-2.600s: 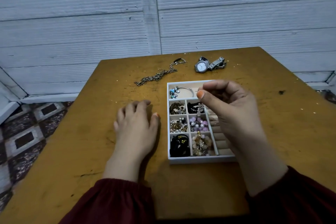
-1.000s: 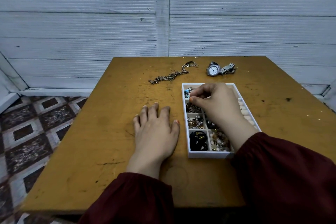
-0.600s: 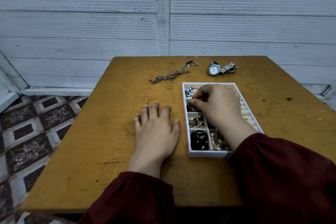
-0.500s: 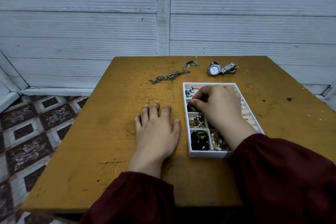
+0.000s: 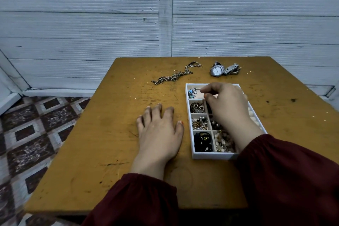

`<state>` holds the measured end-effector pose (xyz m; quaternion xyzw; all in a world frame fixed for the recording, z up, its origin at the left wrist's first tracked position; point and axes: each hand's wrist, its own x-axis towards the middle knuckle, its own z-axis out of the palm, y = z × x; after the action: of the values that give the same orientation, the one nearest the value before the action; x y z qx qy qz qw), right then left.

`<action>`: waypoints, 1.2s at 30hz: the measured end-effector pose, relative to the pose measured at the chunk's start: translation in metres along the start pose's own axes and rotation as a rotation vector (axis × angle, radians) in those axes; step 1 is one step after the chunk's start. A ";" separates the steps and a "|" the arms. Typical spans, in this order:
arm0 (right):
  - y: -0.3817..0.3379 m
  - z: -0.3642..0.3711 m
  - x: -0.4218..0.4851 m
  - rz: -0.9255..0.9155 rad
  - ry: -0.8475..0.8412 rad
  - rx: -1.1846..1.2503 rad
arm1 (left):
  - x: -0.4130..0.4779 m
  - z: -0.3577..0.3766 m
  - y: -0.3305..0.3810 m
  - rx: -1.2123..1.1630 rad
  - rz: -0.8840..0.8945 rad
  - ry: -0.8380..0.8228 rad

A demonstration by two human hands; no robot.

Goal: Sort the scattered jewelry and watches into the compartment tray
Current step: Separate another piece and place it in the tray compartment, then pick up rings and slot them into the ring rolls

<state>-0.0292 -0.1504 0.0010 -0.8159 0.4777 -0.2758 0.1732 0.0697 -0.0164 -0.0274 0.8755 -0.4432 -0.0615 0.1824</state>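
Observation:
A white compartment tray [image 5: 211, 156] lies right of the table's middle, and its small cells hold beads, earrings and a black piece. My right hand [image 5: 227, 104] hovers over the tray's far cells with its fingers loosely curled. Its thumb and forefinger tips are slightly apart, and I see nothing between them. This hand and its sleeve hide the tray's right column. My left hand [image 5: 159, 134] rests flat on the table just left of the tray. A metal chain [image 5: 174, 76] and a silver wristwatch [image 5: 217, 70] lie loose beyond the tray.
The brown wooden table [image 5: 110, 134] stands against a white panelled wall [image 5: 165, 24]. Its left edge drops to a patterned tile floor [image 5: 33, 130]. Dark red sleeves cover both forearms at the near edge.
My right hand lowered a pinched small piece into the tray, then shifted slightly toward the far cells with thumb and forefinger parting. The left hand stayed flat on the table.

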 end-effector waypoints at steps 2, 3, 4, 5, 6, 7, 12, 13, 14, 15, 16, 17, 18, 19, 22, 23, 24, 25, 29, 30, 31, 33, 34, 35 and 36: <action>-0.001 -0.002 0.000 0.001 0.009 0.000 | 0.000 0.000 0.000 -0.003 -0.003 -0.002; -0.001 -0.002 0.000 0.000 0.007 0.001 | 0.000 0.000 0.000 -0.005 -0.004 -0.004; -0.001 -0.002 0.000 -0.001 0.002 0.001 | 0.000 -0.001 0.000 -0.007 -0.005 -0.005; -0.001 -0.002 -0.001 -0.003 -0.004 0.003 | 0.000 -0.001 0.000 -0.008 -0.006 -0.007; -0.002 -0.002 -0.002 -0.006 -0.007 0.010 | -0.001 -0.001 0.000 -0.010 -0.007 -0.006; -0.002 -0.002 -0.003 -0.012 -0.007 0.020 | -0.001 -0.001 0.000 -0.011 -0.009 -0.004; -0.004 -0.006 -0.008 -0.048 -0.020 0.055 | 0.000 0.000 0.000 -0.003 -0.007 0.031; -0.004 -0.007 -0.009 -0.055 -0.024 0.064 | -0.001 0.000 0.000 -0.005 -0.008 0.034; -0.004 -0.008 -0.011 -0.064 -0.031 0.076 | -0.001 0.000 0.001 -0.005 -0.010 0.038; -0.004 -0.008 -0.012 -0.073 -0.042 0.092 | -0.002 0.000 0.001 -0.002 -0.011 0.043; -0.003 -0.008 -0.013 -0.082 -0.055 0.110 | -0.002 -0.001 0.001 0.005 -0.013 0.048; -0.002 -0.008 -0.015 -0.094 -0.068 0.130 | -0.003 -0.001 0.002 0.010 -0.017 0.051; -0.002 -0.008 -0.016 -0.109 -0.079 0.150 | -0.002 -0.002 0.002 0.015 -0.021 0.051; -0.002 -0.008 -0.016 -0.125 -0.087 0.169 | -0.002 -0.004 0.003 0.020 -0.026 0.047; -0.001 -0.012 -0.015 -0.173 -0.116 0.188 | 0.001 -0.009 0.007 0.044 -0.040 0.035; -0.001 -0.014 -0.014 -0.187 -0.127 0.187 | 0.002 -0.012 0.009 0.048 -0.048 0.032; 0.000 -0.016 -0.012 -0.198 -0.135 0.182 | 0.004 -0.014 0.011 0.047 -0.058 0.030; 0.000 -0.017 -0.010 -0.208 -0.136 0.172 | 0.006 -0.016 0.012 0.038 -0.063 0.032; 0.006 -0.026 0.000 -0.251 -0.093 0.121 | 0.019 -0.022 0.021 -0.065 -0.039 0.090; 0.007 -0.028 0.004 -0.254 -0.087 0.114 | 0.022 -0.022 0.024 -0.082 -0.029 0.112; 0.009 -0.029 0.007 -0.254 -0.085 0.109 | 0.026 -0.023 0.028 -0.098 -0.017 0.135; 0.011 -0.030 0.016 -0.258 -0.084 0.100 | 0.034 -0.024 0.035 -0.125 0.015 0.183; 0.011 -0.030 0.020 -0.262 -0.084 0.096 | 0.039 -0.024 0.037 -0.135 0.027 0.208; 0.011 -0.030 0.025 -0.268 -0.088 0.092 | 0.044 -0.025 0.038 -0.150 0.030 0.235; 0.010 -0.029 0.029 -0.277 -0.095 0.087 | 0.051 -0.024 0.038 -0.168 0.023 0.264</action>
<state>-0.0425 -0.1816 0.0272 -0.8779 0.3396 -0.2783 0.1910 0.0782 -0.0712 0.0121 0.8523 -0.4188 0.0194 0.3126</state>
